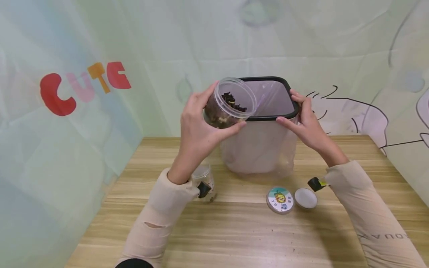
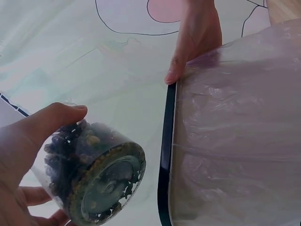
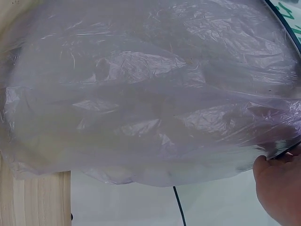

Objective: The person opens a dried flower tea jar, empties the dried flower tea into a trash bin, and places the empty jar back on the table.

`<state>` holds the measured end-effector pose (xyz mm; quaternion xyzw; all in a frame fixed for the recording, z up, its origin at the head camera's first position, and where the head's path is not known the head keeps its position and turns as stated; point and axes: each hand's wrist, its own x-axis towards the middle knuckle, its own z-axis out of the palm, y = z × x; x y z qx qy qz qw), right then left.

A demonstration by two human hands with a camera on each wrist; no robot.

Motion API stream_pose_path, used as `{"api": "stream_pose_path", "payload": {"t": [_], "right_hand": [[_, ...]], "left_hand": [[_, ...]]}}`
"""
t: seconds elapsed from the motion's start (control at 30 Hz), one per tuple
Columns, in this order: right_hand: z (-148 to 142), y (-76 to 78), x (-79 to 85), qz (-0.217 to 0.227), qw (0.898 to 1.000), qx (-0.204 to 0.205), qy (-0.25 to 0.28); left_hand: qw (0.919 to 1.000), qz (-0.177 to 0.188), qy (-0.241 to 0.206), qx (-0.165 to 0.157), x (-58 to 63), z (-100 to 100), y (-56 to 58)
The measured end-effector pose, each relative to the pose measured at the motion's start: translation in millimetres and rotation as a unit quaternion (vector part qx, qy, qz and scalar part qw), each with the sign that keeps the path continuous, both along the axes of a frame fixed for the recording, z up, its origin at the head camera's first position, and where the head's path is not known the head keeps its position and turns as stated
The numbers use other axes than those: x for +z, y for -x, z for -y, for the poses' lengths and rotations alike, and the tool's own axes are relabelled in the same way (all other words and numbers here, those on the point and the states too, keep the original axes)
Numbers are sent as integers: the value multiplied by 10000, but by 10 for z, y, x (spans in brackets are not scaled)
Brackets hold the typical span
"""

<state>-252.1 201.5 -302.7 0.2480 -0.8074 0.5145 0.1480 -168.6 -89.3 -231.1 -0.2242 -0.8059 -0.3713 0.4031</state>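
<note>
My left hand (image 1: 197, 128) grips a clear plastic jar (image 1: 217, 113), thumb on one side and fingers round the other. Tilted, with its uncapped mouth towards the bin, the jar holds dark, dried bits that look like tea or herbs. In the left wrist view the jar (image 2: 96, 174) shows its base, with yellowish and dark pieces inside. Beside it, a whitish trash bin (image 1: 258, 149) with a black rim and a thin plastic liner stands on the table. My right hand (image 1: 310, 128) holds the rim at its right corner, and the right wrist view shows the liner (image 3: 141, 94) draped outside.
A second clear jar (image 1: 202, 173) stands on the table (image 1: 234, 230), partly hidden by my left wrist. In front of the bin lie a printed round lid (image 1: 280, 200) and a plain white lid (image 1: 305, 198). Printed cloth (image 1: 187, 37) hangs behind the table.
</note>
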Motion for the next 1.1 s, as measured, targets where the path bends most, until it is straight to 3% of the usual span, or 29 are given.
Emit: {"api": "stream_pose_path", "payload": {"t": [0.23,0.47,0.77,1.1], "right_hand": [[2,-7,10,85,10000,-19,-45],[27,-31,27,115,9999,5,-56],[56,-26,2,187,9998,72,-75],[79,-51,15,52,9999,62,-94]], "left_hand": [[10000,38,-24,-52,78,-7,105],[9997,204,-59,157,112,-5,263],[9991,-25,54,416,75,11,448],[9975,145,251,645,86,0,544]]}}
